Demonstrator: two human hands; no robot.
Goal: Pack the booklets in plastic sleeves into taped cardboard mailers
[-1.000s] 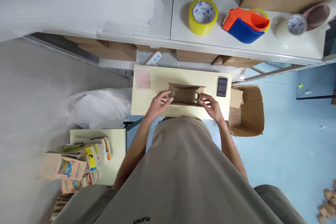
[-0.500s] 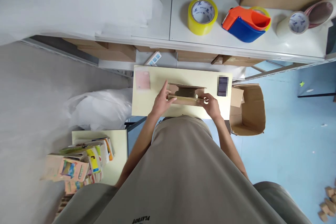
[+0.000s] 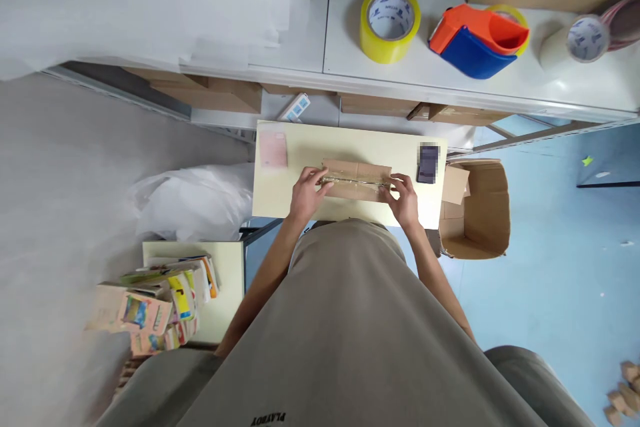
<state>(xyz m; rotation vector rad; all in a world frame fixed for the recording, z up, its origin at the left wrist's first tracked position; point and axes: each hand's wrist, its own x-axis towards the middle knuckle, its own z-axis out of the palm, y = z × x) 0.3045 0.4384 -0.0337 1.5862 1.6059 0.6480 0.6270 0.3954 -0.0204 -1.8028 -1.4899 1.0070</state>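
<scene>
A small cardboard box (image 3: pixel 356 170) lies on the pale yellow table (image 3: pixel 320 135) in front of my body. Its two long top flaps are folded down and meet at a seam, along which shiny clear tape shows. My left hand (image 3: pixel 306 197) grips the box's left end, fingers on the far flap and thumb on the near one. At the right end my right hand (image 3: pixel 401 200) is closed around the corner, fingertips by the seam. The inside of the box is hidden.
A phone (image 3: pixel 427 163) and a pink sheet (image 3: pixel 273 149) lie on the table. On the shelf above are a yellow tape roll (image 3: pixel 390 47) and an orange-blue tape dispenser (image 3: pixel 477 47). An open carton (image 3: pixel 487 207) stands right; books (image 3: pixel 175 300) are piled left.
The box's top flaps have gone from standing open to folded down, closing the opening. Both hands stay at the box's ends, and the view has shifted slightly.
</scene>
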